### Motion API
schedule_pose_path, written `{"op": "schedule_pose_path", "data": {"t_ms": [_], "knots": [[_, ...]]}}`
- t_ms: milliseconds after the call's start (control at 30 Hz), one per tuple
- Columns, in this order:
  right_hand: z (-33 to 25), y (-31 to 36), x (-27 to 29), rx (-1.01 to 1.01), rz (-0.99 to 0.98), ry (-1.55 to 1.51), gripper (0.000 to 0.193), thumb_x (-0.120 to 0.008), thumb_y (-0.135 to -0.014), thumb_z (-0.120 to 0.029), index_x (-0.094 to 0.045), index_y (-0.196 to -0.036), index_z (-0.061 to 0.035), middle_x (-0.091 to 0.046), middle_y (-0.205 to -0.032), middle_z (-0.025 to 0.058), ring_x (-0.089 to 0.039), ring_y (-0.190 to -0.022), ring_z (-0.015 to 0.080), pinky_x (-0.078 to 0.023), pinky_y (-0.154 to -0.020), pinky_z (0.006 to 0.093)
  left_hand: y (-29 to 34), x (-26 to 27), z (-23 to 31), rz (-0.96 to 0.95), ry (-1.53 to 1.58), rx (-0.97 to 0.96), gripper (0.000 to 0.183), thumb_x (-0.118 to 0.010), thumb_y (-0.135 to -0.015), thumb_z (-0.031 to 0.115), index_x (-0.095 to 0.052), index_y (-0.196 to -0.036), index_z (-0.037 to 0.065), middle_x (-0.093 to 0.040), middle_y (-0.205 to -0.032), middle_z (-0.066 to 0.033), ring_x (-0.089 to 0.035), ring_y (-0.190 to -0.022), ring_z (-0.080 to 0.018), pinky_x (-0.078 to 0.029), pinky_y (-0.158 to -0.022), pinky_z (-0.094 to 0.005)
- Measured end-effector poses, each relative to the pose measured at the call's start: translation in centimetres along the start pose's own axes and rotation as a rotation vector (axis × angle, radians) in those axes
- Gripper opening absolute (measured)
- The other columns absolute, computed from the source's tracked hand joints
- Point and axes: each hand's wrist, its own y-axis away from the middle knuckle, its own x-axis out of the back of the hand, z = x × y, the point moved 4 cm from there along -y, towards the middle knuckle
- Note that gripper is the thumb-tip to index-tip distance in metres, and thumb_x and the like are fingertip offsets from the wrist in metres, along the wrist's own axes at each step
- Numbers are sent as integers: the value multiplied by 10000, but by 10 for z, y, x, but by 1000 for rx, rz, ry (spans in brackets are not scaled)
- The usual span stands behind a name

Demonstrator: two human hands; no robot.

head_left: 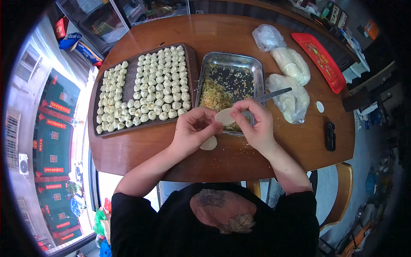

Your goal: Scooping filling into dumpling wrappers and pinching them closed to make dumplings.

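dumpling wrapper [224, 116] | round, pale, flat | pinched between both hands, above metal tray's near edge

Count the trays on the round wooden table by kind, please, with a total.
Dark rectangular tray of folded dumplings: 1
Shiny rectangular metal tray of chopped filling: 1
Flat red plastic tray: 1
Total: 3

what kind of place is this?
Likely a home dining table used for dumpling making: a tray of folded dumplings, a metal pan of filling, bagged round wrappers.
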Motion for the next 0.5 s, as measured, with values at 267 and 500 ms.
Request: {"op": "schedule_pose_path", "data": {"t_ms": [267,500], "knots": [[-3,0,0,-16,-54,-12,107,-682,-877,-67,-654,-959,-4,-661,-855,98,-642,-794,216,-486,-728,319,-4,1,1,33,-21,11,160,-634,-954,126,-632,-1022,-19,-694,-891,-67,-672,-770,-103,-544,-690,-224],[-15,-4,0,18,-94,-3,96,-676,-882,-81,-663,-953,-18,-662,-868,93,-647,-812,228,-487,-728,322,-4,2,3,44,-68,-11,165,-607,-969,124,-636,-1027,-28,-697,-890,-72,-673,-787,-107,-551,-688,-226]]}}
